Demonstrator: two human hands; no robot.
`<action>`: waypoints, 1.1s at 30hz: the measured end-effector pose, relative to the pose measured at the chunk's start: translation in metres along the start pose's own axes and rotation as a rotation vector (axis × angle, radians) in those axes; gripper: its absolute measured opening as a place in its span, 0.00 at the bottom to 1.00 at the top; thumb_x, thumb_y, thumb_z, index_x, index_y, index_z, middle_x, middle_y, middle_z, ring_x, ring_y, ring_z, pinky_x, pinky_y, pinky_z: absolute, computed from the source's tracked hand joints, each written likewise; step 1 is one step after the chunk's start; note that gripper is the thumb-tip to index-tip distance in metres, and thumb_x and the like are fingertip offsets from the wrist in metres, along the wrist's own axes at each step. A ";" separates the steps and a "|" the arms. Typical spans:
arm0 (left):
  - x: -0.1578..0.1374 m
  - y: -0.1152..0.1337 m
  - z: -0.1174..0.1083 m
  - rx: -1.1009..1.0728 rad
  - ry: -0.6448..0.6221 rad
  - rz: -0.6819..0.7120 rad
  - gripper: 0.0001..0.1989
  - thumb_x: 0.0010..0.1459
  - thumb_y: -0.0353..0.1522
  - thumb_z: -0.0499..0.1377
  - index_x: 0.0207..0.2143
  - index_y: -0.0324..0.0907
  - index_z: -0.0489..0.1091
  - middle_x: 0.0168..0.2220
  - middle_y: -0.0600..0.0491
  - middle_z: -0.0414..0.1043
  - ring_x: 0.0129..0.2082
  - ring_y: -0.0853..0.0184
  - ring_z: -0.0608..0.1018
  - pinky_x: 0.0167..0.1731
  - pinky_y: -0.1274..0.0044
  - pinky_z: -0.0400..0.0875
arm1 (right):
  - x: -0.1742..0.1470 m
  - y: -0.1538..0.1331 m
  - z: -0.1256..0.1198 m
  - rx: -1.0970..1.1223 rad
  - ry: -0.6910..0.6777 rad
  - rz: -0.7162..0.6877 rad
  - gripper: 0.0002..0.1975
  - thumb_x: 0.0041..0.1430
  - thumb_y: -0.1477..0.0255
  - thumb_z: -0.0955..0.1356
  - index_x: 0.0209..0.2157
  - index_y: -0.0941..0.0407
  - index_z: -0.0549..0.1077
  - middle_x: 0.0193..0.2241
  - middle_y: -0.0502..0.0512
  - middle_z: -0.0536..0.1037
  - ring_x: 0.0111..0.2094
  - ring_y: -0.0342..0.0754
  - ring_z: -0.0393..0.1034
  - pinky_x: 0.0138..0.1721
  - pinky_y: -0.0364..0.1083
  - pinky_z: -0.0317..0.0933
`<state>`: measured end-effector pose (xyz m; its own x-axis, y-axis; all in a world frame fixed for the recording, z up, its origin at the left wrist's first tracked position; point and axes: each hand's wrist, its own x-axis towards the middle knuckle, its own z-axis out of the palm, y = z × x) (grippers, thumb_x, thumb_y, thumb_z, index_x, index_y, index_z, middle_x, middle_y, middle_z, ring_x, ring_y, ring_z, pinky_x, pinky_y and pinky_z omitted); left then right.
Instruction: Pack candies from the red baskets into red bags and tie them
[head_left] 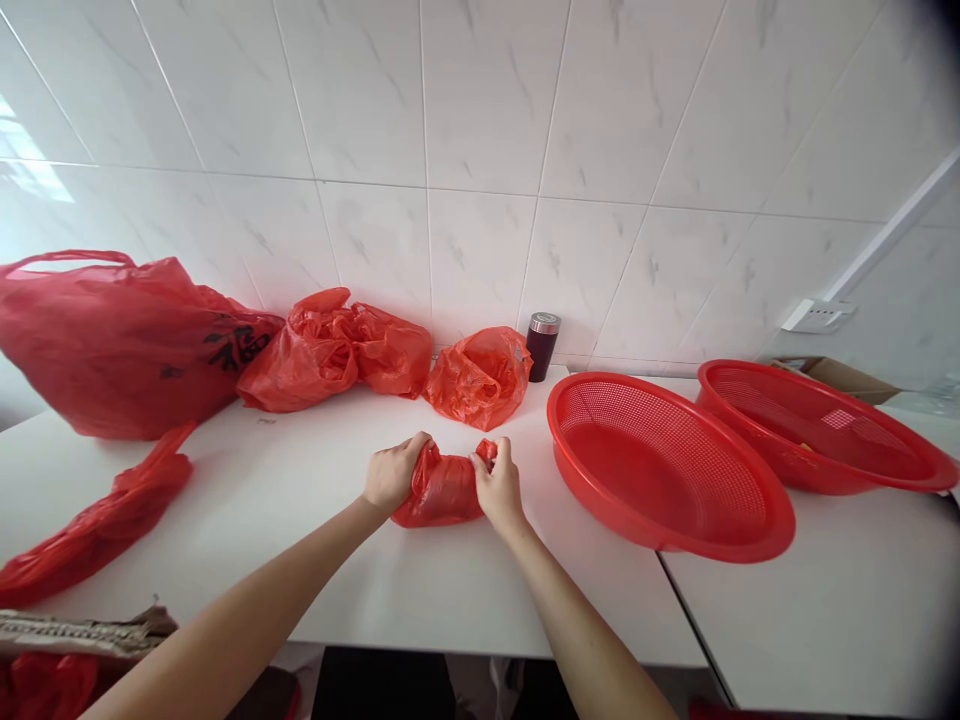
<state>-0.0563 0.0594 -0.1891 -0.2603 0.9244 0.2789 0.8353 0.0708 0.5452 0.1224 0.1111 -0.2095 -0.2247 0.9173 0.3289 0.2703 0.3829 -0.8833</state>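
A small, filled red plastic bag [442,495] rests on the white table in front of me. My left hand [394,472] is closed around the gathered plastic at its left side. On the opposite side my right hand [497,485] grips the bag's top edge, thumb inward. What the bag contains is hidden by the plastic. Just behind it stands a crumpled red bag [480,378], apart from both hands. To the right of my right hand is a red perforated basket [559,440].
Against the tiled wall are a dark tumbler [541,345], bunched red bags [315,350] and a large red bag [112,345]. A long red bag [105,520] lies left. A second red basket [780,450] stands far right, before a cardboard box [840,378]. A torn carton [82,635] is lower left.
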 end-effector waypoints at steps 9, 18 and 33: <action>0.010 -0.017 0.007 0.320 -0.061 0.046 0.12 0.61 0.33 0.49 0.44 0.47 0.68 0.40 0.51 0.76 0.31 0.63 0.75 0.28 0.75 0.59 | 0.017 0.033 -0.006 -0.152 0.078 -0.117 0.08 0.63 0.64 0.58 0.32 0.52 0.53 0.29 0.51 0.70 0.30 0.48 0.66 0.33 0.45 0.58; 0.006 -0.023 0.023 0.393 -0.143 0.026 0.10 0.61 0.33 0.50 0.42 0.50 0.68 0.38 0.56 0.75 0.30 0.65 0.75 0.26 0.76 0.57 | 0.019 0.052 0.000 -0.439 -0.009 -0.091 0.04 0.62 0.74 0.61 0.34 0.53 0.57 0.30 0.50 0.75 0.28 0.49 0.66 0.29 0.43 0.49; 0.008 -0.021 0.032 0.481 -0.087 -0.013 0.16 0.61 0.31 0.48 0.47 0.49 0.70 0.37 0.50 0.74 0.35 0.59 0.76 0.27 0.74 0.58 | 0.019 0.044 0.002 -0.727 -0.088 -0.060 0.05 0.62 0.80 0.60 0.35 0.55 0.60 0.30 0.51 0.78 0.26 0.47 0.68 0.30 0.45 0.46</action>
<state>-0.0604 0.0775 -0.2241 -0.2482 0.9487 0.1960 0.9666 0.2291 0.1152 0.1281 0.1447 -0.2431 -0.3247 0.8919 0.3149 0.8008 0.4364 -0.4102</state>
